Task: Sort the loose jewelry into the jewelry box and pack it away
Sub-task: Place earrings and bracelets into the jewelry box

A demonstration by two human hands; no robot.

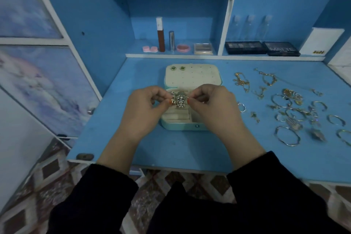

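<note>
You pinch a silver pendant (pixel 179 100) between left hand (pixel 144 108) and right hand (pixel 212 110), above the open jewelry box (pixel 182 126) mid-desk. Next, lower it into a compartment; loose jewelry (pixel 292 108) waits toward the desk's right edge.

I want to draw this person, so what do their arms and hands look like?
The left sleeve and right sleeve are long and nearly black. The left hand and right hand wear no gloves; the thumbnails have orange-red polish.

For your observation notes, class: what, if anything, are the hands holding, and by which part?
A silver ornament, pinched at both ends: left hand on its left end, right hand on its right end.
</note>
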